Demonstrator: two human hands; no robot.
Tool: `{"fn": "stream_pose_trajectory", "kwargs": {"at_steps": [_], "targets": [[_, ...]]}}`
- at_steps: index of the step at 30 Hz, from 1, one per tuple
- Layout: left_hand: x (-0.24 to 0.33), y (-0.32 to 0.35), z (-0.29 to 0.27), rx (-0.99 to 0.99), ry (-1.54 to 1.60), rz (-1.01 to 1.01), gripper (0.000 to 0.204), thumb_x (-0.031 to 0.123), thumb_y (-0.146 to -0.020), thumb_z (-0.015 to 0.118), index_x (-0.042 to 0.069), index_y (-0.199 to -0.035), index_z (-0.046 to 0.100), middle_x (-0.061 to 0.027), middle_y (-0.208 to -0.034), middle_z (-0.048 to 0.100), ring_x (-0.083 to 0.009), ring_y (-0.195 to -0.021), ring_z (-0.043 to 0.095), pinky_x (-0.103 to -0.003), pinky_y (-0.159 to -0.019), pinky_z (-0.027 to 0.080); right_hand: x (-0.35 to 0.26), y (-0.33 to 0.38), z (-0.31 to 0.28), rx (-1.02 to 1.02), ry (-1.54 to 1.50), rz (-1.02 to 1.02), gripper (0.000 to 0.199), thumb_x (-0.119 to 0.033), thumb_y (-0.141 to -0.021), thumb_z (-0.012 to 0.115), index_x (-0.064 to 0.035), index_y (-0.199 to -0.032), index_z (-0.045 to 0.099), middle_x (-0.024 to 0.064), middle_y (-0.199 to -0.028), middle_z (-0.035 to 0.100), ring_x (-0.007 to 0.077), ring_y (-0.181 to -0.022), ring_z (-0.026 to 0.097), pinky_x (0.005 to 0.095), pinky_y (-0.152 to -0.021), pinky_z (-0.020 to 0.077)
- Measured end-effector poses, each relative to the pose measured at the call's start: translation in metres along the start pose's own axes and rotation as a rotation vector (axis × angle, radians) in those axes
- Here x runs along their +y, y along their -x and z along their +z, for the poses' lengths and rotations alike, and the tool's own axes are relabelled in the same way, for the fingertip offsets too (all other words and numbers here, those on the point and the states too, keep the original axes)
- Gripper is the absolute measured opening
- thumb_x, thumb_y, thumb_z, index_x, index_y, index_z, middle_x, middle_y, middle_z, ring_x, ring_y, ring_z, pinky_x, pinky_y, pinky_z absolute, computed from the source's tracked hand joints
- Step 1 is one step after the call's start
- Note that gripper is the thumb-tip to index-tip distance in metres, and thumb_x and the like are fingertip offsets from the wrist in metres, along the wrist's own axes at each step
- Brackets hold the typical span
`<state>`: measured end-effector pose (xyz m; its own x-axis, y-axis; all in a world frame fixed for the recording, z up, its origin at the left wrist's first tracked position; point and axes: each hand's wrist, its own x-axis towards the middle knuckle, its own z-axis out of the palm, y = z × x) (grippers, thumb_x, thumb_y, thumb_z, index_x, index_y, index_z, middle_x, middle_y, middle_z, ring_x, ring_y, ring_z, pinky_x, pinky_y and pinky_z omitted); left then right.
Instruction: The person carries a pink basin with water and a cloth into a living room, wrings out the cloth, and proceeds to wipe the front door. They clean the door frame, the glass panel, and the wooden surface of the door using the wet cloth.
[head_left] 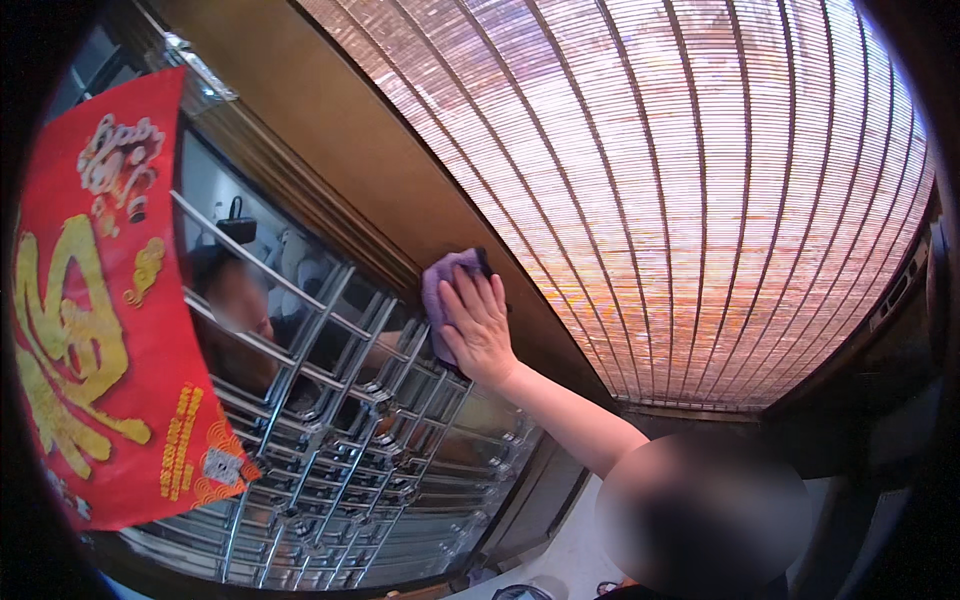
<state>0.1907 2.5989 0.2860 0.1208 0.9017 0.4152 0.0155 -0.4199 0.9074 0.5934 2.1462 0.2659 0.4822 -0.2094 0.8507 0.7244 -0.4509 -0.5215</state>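
My right hand [478, 325] presses a purple cloth [437, 303] with a dark edge flat against the brown door frame [375, 175]. The fingers are extended over the cloth, and its far edge shows past them. My bare forearm reaches up from the lower right, its near end hidden by a blurred patch. Just left of the cloth, shiny metal bars [325, 310] form a lattice over a reflective pane. My left hand does not appear.
On the far left, a red poster [150, 330] with gold lettering covers part of the lattice. A large ribbed, slatted panel [700, 200], brightly lit, fills the upper right. A person's reflection shows behind the bars. Pale floor [570, 540] lies below.
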Motion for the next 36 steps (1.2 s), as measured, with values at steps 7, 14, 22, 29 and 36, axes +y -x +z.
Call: {"fn": "stream_pose_trajectory", "kwargs": {"at_steps": [7,14,22,29,36], "targets": [[-0.002,0.008,-0.026,0.029,-0.024,-0.007,0.082,0.070,-0.080,0.019,0.003,-0.122,0.038,-0.0131,-0.123,0.042,-0.0280,-0.112,0.041,-0.042,-0.099,0.030,0.122,0.186,0.024,0.211,-0.139,0.528,0.052,-0.034,-0.092,0.027,-0.0080,-0.137,0.024,0.0134,-0.143,0.019,0.0295,-0.132,0.014,0.0391,-0.106,0.0113],[0.053,0.076,0.022,0.211,0.095,-0.080,0.080,0.072,-0.079,0.021,0.005,-0.115,0.046,-0.0110,-0.114,0.050,-0.0267,-0.105,0.046,-0.043,-0.096,0.034,0.251,0.395,0.086,0.429,-0.409,1.354,0.055,-0.034,-0.095,0.028,-0.0084,-0.140,0.011,0.0106,-0.146,0.002,0.0246,-0.134,0.006,0.0328,-0.107,0.0104],[0.030,0.045,-0.010,0.126,0.306,-0.027,0.075,0.058,-0.088,0.029,0.005,-0.138,0.013,-0.0119,-0.140,0.021,-0.0261,-0.127,0.026,-0.037,-0.106,0.020,0.133,0.301,0.060,0.200,-0.233,0.937,0.052,-0.028,-0.094,0.029,-0.0029,-0.137,0.018,0.0156,-0.144,0.011,0.0285,-0.134,0.008,0.0364,-0.108,0.0069],[-0.013,0.013,-0.048,-0.150,0.274,0.051,0.083,0.061,-0.085,0.033,0.004,-0.139,0.005,-0.0117,-0.144,0.011,-0.0253,-0.131,0.016,-0.037,-0.107,0.012,-0.099,0.294,0.071,-0.188,-0.254,0.392,0.055,-0.023,-0.086,0.044,-0.0070,-0.136,0.026,0.0150,-0.142,0.019,0.0326,-0.133,0.011,0.0440,-0.107,0.0045],[-0.086,0.028,-0.073,-0.547,0.507,-0.191,0.080,0.063,-0.086,0.026,0.004,-0.139,0.011,-0.0096,-0.144,0.015,-0.0227,-0.132,0.015,-0.037,-0.107,0.009,-0.181,0.324,0.082,-0.412,-0.260,-0.460,0.029,-0.026,-0.069,0.063,-0.0205,-0.097,0.062,0.0012,-0.108,0.055,0.0214,-0.110,0.046,0.0424,-0.097,0.0308]]}}
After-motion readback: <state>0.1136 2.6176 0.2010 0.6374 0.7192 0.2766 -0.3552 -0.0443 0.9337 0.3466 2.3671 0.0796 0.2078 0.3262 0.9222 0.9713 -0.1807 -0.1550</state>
